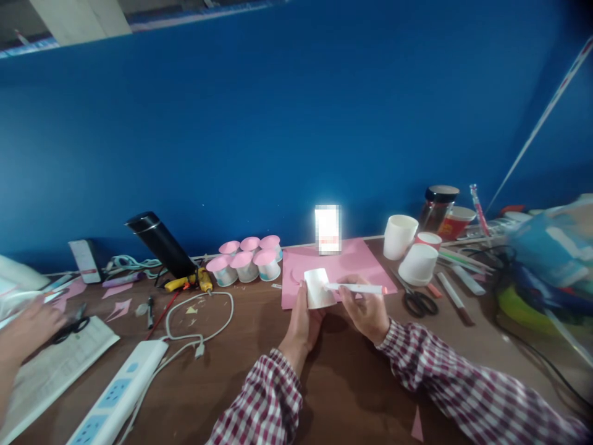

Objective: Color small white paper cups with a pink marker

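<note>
Checked sleeves (259,405) are closest to me as I look on from far away, one coming up from the bottom middle and one slanting in from the bottom right. The left arm reaches up and a bit to the right, and the left hand (300,327) has its thumb up along the edge of a white paper cup (317,295). Its grip is wrapped around the cup's left side, holding it up over the bench (333,377), with a pink sheet (364,259) behind it. The right arm bends in toward the left hand. The right hand (368,315) has its grip pinched on a white pen (359,288), the way I would hold a crayon. The pen lies nearly flat, with one end at the cup's side and its orange end pointing right. I cannot tell if the tip touches the cup. Left of the sheet sit six small cups (244,270) with pink tops, in two rows. To the right I see black scissors (419,303), with more white cups (417,269) behind them. At the far left, another person's hand (39,324) is near a long white power strip (115,395).
</note>
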`<state>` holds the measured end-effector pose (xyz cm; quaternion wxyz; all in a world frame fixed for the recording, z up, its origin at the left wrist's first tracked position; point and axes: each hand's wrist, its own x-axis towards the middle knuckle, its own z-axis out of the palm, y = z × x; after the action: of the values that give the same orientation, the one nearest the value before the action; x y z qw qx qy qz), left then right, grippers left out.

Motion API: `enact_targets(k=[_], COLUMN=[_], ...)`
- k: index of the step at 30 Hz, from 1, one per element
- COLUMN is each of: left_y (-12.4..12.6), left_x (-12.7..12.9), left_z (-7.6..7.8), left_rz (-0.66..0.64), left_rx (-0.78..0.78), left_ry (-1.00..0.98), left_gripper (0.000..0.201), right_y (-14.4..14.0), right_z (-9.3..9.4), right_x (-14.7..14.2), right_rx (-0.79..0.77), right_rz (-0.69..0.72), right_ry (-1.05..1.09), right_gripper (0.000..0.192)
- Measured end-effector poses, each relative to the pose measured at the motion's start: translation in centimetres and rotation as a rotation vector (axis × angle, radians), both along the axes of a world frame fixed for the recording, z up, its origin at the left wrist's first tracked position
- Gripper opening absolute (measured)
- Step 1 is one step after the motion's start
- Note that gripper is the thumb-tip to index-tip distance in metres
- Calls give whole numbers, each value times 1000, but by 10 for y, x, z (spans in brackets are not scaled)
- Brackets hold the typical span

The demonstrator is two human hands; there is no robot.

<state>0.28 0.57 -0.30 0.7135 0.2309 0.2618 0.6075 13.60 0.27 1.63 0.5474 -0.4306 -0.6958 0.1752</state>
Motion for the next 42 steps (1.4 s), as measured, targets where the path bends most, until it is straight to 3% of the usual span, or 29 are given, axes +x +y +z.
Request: enact_targets(k=[21,42], left_y=[-1,1], left_x=[2,0], left_z=[4,-2], left_rz=[22,13], left_rx=[-27,-24], left_ry=[-6,-15], left_gripper=[38,42], right_y=[1,2], right_z=[-3,-5], right_x=[0,0], right_rx=[5,-15], right_rz=[-3,21], right_ry=[9,24], right_gripper=[16,13])
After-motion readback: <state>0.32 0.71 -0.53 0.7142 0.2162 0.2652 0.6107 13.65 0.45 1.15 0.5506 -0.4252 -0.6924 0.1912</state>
